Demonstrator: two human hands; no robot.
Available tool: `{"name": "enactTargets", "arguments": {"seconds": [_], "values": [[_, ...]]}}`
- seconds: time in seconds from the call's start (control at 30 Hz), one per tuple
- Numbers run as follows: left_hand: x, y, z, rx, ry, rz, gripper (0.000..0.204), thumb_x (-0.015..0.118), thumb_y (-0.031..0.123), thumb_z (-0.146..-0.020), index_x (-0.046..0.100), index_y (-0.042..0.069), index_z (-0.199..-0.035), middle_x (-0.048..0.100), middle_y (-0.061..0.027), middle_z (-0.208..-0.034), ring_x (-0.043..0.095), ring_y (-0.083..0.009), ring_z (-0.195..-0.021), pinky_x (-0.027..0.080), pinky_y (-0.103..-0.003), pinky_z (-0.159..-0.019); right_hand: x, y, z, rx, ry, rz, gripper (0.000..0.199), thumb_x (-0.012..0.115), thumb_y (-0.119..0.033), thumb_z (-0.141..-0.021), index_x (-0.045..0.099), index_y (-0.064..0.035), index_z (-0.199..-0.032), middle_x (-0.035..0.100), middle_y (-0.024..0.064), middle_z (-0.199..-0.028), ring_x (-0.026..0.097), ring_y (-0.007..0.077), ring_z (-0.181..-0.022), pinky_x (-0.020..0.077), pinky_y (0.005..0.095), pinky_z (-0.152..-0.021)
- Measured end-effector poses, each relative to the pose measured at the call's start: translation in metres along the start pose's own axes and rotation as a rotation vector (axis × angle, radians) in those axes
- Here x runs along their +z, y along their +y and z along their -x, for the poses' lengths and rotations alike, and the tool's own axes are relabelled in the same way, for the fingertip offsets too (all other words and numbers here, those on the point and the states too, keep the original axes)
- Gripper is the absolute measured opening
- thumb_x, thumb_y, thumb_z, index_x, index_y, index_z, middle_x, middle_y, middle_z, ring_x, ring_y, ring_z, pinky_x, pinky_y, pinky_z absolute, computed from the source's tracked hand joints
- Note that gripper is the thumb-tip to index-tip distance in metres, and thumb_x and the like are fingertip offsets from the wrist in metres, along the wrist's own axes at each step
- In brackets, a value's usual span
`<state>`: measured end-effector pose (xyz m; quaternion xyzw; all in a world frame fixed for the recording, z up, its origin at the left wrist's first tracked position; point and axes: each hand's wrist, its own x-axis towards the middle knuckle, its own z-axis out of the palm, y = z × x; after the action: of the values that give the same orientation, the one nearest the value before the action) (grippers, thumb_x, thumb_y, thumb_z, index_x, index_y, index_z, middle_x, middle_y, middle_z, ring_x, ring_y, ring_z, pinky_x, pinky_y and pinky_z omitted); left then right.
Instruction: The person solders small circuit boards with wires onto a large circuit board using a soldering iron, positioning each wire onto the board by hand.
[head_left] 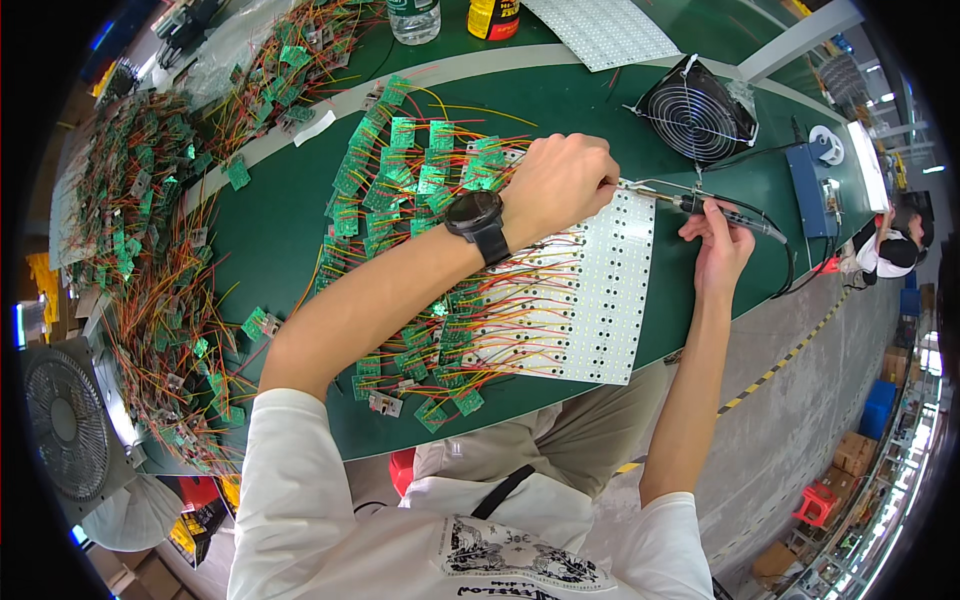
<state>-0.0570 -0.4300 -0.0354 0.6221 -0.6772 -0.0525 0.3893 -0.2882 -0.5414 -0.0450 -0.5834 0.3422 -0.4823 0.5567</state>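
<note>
My left hand point(563, 185), with a black watch on its wrist, is closed in a pinch over the upper part of a white LED panel point(612, 290); what its fingers hold is hidden. A soldering iron point(690, 203) with a dark handle is gripped in my right hand point(722, 250), its tip pointing left, close to my left fingertips at the panel's far right corner. Red and yellow wires point(520, 310) run across the panel to rows of small green circuit boards point(432, 180) on its left. My left forearm covers some of these boards.
A black fan point(697, 112) with a wire guard stands beyond my right hand, near a blue box point(812, 190) and a solder spool point(826, 146). Wired boards point(150, 190) are heaped at left. A bottle point(414, 20), a yellow can point(493, 17) and another panel point(605, 30) are at the back.
</note>
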Motion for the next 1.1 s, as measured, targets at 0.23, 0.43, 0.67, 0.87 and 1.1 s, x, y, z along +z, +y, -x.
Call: {"name": "enactTargets", "arguments": {"seconds": [0.23,0.43,0.67,0.87,1.1], "values": [[0.002,0.002,0.000,0.001,-0.002,-0.007,0.010,0.067,0.013,-0.077,0.073,0.005,-0.076,0.066,-0.0090,-0.080,0.064,-0.0316,-0.068,0.052,-0.041,-0.063,-0.003,-0.001,0.000,0.001,0.005,0.010,0.020,0.067,-0.009,-0.088,0.065,0.0082,-0.098,0.065,0.0127,-0.069,0.062,0.0202,-0.054,0.0474,0.0264,-0.051],[0.003,0.001,-0.001,-0.003,-0.002,0.005,0.010,0.067,0.012,-0.077,0.073,0.004,-0.076,0.066,-0.0099,-0.080,0.064,-0.0322,-0.069,0.052,-0.041,-0.064,-0.003,-0.001,-0.001,0.001,0.037,-0.029,0.019,0.065,-0.009,-0.088,0.065,0.0082,-0.097,0.064,0.0124,-0.069,0.062,0.0203,-0.053,0.0476,0.0267,-0.051],[0.005,0.000,0.000,-0.007,-0.009,0.002,0.011,0.067,0.012,-0.076,0.072,0.003,-0.076,0.066,-0.0102,-0.080,0.064,-0.0323,-0.070,0.052,-0.041,-0.065,-0.005,0.002,0.000,0.001,0.056,-0.047,0.019,0.065,-0.009,-0.088,0.064,0.0083,-0.097,0.064,0.0120,-0.070,0.061,0.0199,-0.054,0.0476,0.0269,-0.051],[-0.002,0.000,0.001,-0.016,-0.025,0.027,0.011,0.067,0.013,-0.077,0.072,0.004,-0.078,0.067,-0.0112,-0.081,0.065,-0.0327,-0.070,0.053,-0.041,-0.066,-0.001,-0.001,0.000,-0.010,0.052,-0.067,0.020,0.065,-0.009,-0.088,0.064,0.0083,-0.097,0.064,0.0117,-0.070,0.061,0.0193,-0.053,0.0471,0.0265,-0.051],[-0.049,0.004,-0.023,0.045,-0.280,0.031,0.021,0.068,0.024,-0.081,0.072,0.005,-0.087,0.068,-0.0138,-0.092,0.067,-0.0279,-0.078,0.053,-0.039,-0.074,0.002,-0.001,-0.003,0.038,0.062,-0.133,0.017,0.067,-0.007,-0.086,0.064,0.0066,-0.096,0.064,0.0118,-0.069,0.060,0.0188,-0.052,0.0450,0.0250,-0.049]]}}
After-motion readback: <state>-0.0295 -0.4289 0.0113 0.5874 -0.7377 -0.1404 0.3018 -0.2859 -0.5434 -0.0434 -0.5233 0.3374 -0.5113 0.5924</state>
